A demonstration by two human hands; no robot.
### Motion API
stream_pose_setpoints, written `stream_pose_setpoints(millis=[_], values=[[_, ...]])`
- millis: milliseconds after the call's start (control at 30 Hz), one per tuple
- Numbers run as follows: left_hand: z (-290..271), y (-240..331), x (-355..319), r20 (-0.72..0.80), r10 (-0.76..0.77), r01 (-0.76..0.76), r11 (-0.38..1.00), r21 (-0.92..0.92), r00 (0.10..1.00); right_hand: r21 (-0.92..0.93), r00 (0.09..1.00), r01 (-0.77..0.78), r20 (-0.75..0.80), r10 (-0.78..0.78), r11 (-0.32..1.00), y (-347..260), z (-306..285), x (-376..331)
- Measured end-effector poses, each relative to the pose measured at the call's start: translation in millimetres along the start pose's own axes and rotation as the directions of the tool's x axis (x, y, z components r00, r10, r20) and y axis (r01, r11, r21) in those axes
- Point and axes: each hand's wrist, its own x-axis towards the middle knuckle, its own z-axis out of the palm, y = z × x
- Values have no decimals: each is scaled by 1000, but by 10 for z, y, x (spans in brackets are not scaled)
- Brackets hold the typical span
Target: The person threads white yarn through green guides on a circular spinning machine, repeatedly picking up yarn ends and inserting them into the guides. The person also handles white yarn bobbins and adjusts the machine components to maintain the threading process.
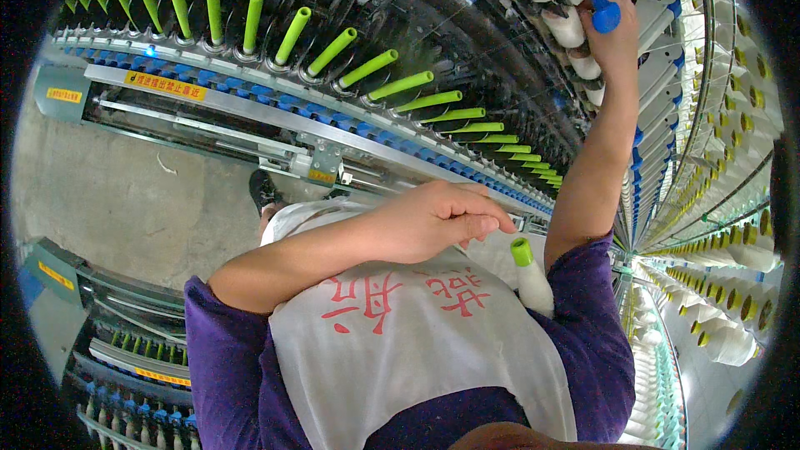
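My left hand [450,218] is held across the front of the white apron [400,308]. Its index finger stretches out with a gap to the thumb, the other fingers are loosely bent, and nothing shows in it. Just beyond its fingertips, a yarn bobbin [533,282], a green tube wound with white yarn, pokes up at the apron's side. My right hand [612,33] reaches up to the spinning frame, beside white rollers or spools [565,29]. A blue bulb-ended piece [606,12] overlaps that hand; its fingers are partly hidden, so its grip is unclear.
A long curved row of bare green tubes [292,36] stands on the frame, above a metal rail [250,108]. Many white yarn packages [742,250] hang at the right. Another machine [133,358] stands lower left, with concrete floor [150,175] between.
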Motion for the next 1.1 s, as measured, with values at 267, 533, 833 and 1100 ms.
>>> stream_pose_setpoints(millis=[267,533,833,1100], values=[[48,-51,-23,35,-20,16,994,111,999,136,999,-31,-38,37,990,69,118,-99],[144,-80,-6,121,-41,9,966,257,992,93,972,-220,-57,226,971,-21,91,-232],[208,-186,121,225,-28,-46,947,317,974,862,885,361,-195,423,-357,-1062,-1164,-914],[279,-153,187,301,-222,117,937,329,927,291,865,349,-466,186,-891,-1446,-1521,-1175]])
